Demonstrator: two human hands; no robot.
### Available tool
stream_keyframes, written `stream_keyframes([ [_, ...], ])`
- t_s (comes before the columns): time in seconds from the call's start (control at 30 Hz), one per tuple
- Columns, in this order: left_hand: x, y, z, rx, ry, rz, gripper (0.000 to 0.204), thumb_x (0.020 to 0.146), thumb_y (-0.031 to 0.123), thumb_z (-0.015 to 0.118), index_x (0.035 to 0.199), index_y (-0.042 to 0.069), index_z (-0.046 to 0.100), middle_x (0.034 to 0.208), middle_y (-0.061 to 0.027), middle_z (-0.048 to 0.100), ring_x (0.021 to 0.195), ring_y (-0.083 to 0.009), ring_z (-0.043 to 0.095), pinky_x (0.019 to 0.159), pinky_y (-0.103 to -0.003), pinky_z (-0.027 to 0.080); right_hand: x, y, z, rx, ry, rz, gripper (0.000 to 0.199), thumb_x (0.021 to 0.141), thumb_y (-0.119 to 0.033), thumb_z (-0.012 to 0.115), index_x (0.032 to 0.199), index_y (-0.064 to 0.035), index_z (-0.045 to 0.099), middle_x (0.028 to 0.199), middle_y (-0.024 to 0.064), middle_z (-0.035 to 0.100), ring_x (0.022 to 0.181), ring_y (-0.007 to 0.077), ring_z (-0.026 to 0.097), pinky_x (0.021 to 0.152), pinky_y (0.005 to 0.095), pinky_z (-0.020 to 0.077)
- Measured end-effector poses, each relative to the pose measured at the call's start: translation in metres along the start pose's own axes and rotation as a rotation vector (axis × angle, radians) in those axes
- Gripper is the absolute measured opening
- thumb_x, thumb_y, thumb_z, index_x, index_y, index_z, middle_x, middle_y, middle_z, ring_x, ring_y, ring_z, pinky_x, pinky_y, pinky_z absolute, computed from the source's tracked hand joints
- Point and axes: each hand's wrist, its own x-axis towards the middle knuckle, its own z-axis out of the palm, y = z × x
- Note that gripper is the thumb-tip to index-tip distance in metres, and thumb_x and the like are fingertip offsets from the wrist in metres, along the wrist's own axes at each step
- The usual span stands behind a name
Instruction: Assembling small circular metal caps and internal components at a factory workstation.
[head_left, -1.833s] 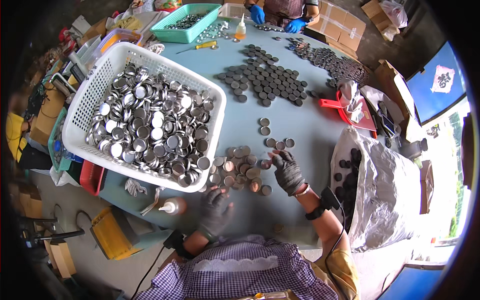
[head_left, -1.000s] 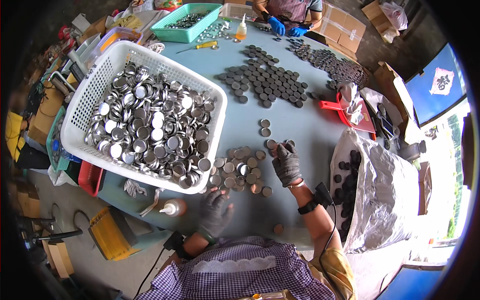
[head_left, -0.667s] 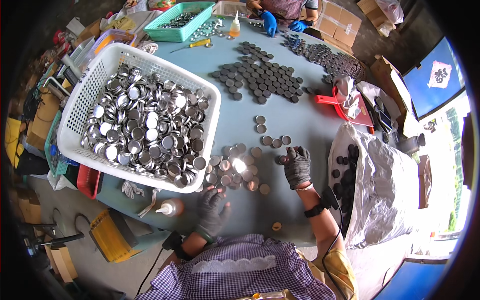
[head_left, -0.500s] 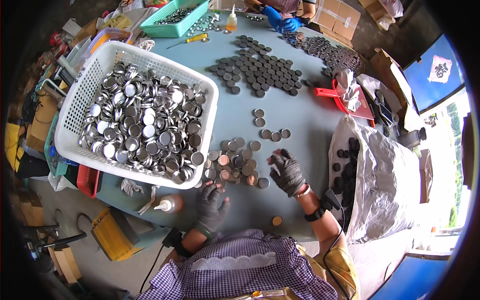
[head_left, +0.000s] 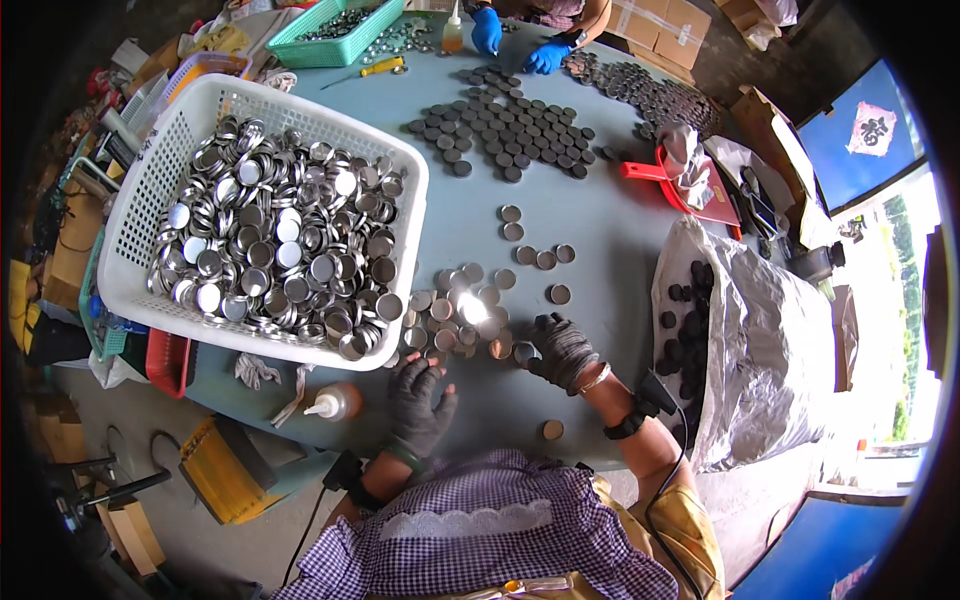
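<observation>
My left hand (head_left: 420, 408), in a grey fingerless glove, lies open with fingers apart at the near edge of a loose pile of shallow round metal caps (head_left: 441, 309). My right hand (head_left: 565, 356), gloved alike, is at the pile's right edge, its fingers closed on a metal cap (head_left: 525, 353). Beyond it a single cap (head_left: 559, 294) lies apart on the table, with several more spaced out farther off (head_left: 546, 260). A large white basket (head_left: 414, 250) heaped with such caps stands at the left. One tan disc (head_left: 552, 430) lies near the table's front edge.
Dark round pieces (head_left: 520, 130) cover the table's far middle. A co-worker's blue-gloved hands (head_left: 548, 57) are beyond them. At right are a red dustpan-like tool (head_left: 648, 171) and a silvery sack (head_left: 765, 350) of black pieces. A squeeze bottle (head_left: 338, 402) stands near my left hand.
My right hand has left a cap on the table and moved back toward me and left to the pile's edge. My left hand is nearly still. The co-worker's hands have moved apart.
</observation>
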Motion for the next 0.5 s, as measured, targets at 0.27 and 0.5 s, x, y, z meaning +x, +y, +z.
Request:
stream_keyframes([
  [0.27, 0.005, 0.003, -0.001, -0.043, -0.013, 0.012, 0.028, 0.072, 0.009, 0.071, 0.099, 0.002, 0.063, 0.111, -0.0115, 0.060, 0.117, -0.0337, 0.050, 0.100, -0.045, 0.041, -0.002, -0.004, 0.001, 0.192, 0.135, 0.157, 0.024, 0.085, -0.020, 0.059, 0.104, -0.0050, 0.057, 0.086, 0.0202, 0.064, 0.083, 0.0379, 0.063, 0.073, 0.0479, 0.0500],
  [0.5, 0.000, -0.005, 0.004, -0.054, 0.015, 0.029, 0.026, 0.072, 0.013, 0.071, 0.096, 0.004, 0.064, 0.112, -0.0118, 0.060, 0.117, -0.0336, 0.050, 0.100, -0.047, 0.041, -0.069, -0.012, -0.003, 0.267, 0.324, 0.172, 0.031, 0.082, -0.020, 0.066, 0.109, -0.0075, 0.056, 0.102, 0.0160, 0.062, 0.091, 0.0379, 0.061, 0.077, 0.0479, 0.0490],
])
